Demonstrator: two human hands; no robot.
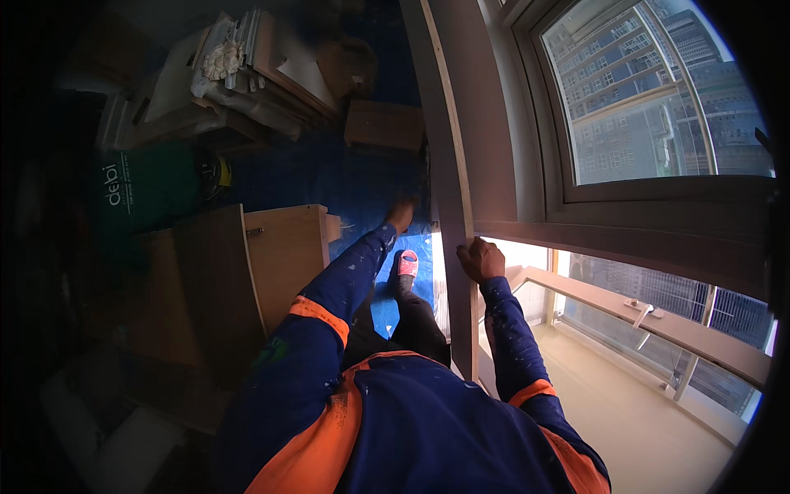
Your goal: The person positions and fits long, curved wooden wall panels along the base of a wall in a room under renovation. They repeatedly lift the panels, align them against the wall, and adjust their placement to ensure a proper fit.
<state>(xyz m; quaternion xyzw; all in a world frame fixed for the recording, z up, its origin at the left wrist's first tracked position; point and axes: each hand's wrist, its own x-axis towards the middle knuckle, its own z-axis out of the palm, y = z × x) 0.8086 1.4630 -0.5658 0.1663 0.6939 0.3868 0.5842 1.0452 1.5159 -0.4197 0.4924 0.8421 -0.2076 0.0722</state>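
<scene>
A long grey board (445,156) with a pale edge stands upright between my arms, running from the far end toward my body. My right hand (483,260) is closed over this board's edge, its fingers curled at the pale strip. On the left of the board, my left hand (401,216) reaches forward in shadow above the blue floor sheet (393,313). Its fingers are too dark to make out, and whether it touches anything cannot be told. Both of my sleeves are dark blue with orange bands and pale specks.
To the left stands a wooden cabinet (285,267) with a hinge. Farther off lie a brown box (383,125), stacked panels (177,82) and a green bag (152,185). A window (642,99) and a lower open window frame (658,317) are on the right. A pink slipper (408,263) is on my foot.
</scene>
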